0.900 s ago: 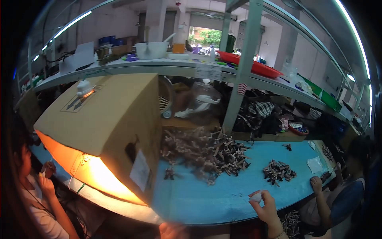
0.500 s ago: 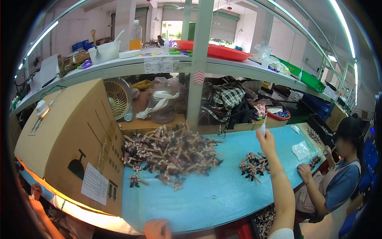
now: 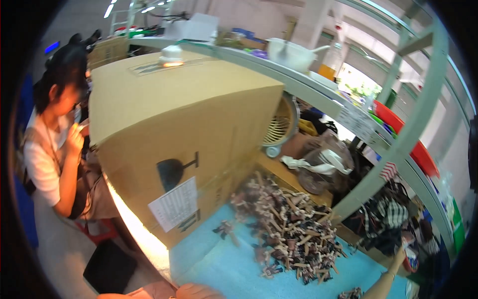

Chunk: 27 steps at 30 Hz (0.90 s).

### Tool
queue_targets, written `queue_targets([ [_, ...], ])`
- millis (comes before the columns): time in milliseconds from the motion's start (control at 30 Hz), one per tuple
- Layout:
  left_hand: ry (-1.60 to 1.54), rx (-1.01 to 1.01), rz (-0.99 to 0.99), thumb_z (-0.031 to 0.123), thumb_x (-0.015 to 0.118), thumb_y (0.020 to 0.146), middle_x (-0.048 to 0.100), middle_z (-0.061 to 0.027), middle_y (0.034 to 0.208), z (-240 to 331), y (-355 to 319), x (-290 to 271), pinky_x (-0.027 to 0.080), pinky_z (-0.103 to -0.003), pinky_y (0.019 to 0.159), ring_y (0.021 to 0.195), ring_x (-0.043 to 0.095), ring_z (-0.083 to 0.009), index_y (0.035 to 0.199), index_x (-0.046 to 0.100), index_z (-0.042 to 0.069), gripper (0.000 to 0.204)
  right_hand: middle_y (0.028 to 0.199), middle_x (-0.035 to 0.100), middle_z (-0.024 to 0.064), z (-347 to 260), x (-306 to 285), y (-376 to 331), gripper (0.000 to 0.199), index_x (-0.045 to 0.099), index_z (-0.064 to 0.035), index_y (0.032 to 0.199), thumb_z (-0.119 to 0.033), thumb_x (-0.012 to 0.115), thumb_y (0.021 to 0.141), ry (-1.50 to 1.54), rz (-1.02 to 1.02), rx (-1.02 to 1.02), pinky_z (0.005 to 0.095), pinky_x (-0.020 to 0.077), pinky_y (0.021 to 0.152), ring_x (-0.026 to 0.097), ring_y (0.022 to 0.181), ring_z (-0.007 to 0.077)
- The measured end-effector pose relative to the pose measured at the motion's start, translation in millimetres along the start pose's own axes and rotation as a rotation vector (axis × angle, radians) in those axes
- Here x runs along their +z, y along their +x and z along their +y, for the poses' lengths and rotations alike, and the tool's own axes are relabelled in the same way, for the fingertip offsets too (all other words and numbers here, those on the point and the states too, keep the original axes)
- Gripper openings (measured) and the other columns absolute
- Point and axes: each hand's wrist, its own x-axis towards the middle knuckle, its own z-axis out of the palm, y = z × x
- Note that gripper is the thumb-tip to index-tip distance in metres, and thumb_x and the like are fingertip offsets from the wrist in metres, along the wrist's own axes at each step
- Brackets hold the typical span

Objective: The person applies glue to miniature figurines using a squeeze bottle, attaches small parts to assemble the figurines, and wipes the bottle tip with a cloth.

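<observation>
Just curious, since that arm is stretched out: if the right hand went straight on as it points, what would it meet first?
The right hand would probably meet the dark pile of bags and cloth first, though depth is hard to judge from this one view.

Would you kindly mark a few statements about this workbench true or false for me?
1. The cardboard box stands left of the large pile of small figures. True.
2. The tabletop is red. False: it is blue.
3. A white sheet is on the box's side. True.
4. The left hand is on the large pile. False: it is at the picture's lower edge, apart from the pile.
5. The box partly hides the fan. True.
</observation>
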Motion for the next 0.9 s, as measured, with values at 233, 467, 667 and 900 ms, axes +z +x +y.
queue_targets([
  [233, 0.036, -0.067, -0.033, 0.012, 0.063, 0.065, 0.063, -0.0035, 0.084, 12.7, -0.4, 5.1, 0.044, -0.033, 0.059, 0.073, 0.059, -0.0216, 0.083, 0.065, 0.010, 0.019, 0.094, 0.063, 0.0086, 10.8, 5.2, 19.0, 0.056, 0.062, 0.0070, 0.101, -0.046, 0.056, 0.087, 0.111, 0.248, 0.145, 0.0260, 0.0426, 0.080, 0.056, 0.088, 0.0136],
  [467, 0.026, -0.241, -0.141, 0.008, 0.063, 0.064, 0.061, -0.0005, 0.101, 14.3, -6.4, 6.9, 0.043, -0.034, 0.078, 0.094, 0.055, -0.0193, 0.086, 0.065, 0.015, 0.023, 0.108, 0.059, 0.0082, -186.0, -76.5, -192.7, 0.040, 0.058, 0.0044, 0.109, -0.031, 0.049, 0.094, 0.256, 0.111, -0.212, 0.0270, 0.0395, 0.088, 0.053, 0.100, 0.0151],
  [667, -0.487, -0.360, -0.308, 0.012, 0.061, 0.080, 0.052, -0.0146, 0.117, 20.3, 31.5, 1.0, 0.041, -0.036, 0.091, 0.108, 0.051, -0.0293, 0.114, 0.055, 0.004, 0.035, 0.102, 0.061, 0.0147, -271.7, -38.3, -360.4, 0.026, 0.062, 0.0039, 0.095, -0.016, 0.064, 0.078, 0.576, -0.386, -0.288, 0.0310, 0.0450, 0.081, 0.057, 0.092, 0.0217],
  [900, -1.310, -0.708, -0.669, 0.023, 0.045, 0.095, 0.049, -0.0125, 0.126, 3.6, 69.9, 41.4, 0.038, -0.032, 0.096, 0.117, 0.047, -0.0206, 0.130, 0.040, 0.000, 0.042, 0.102, 0.062, 0.0161, -290.0, 12.4, -447.4, 0.021, 0.064, 0.0017, 0.095, -0.006, 0.064, 0.075, 0.838, -0.693, -0.203, 0.0334, 0.0456, 0.085, 0.059, 0.098, 0.0244],
])
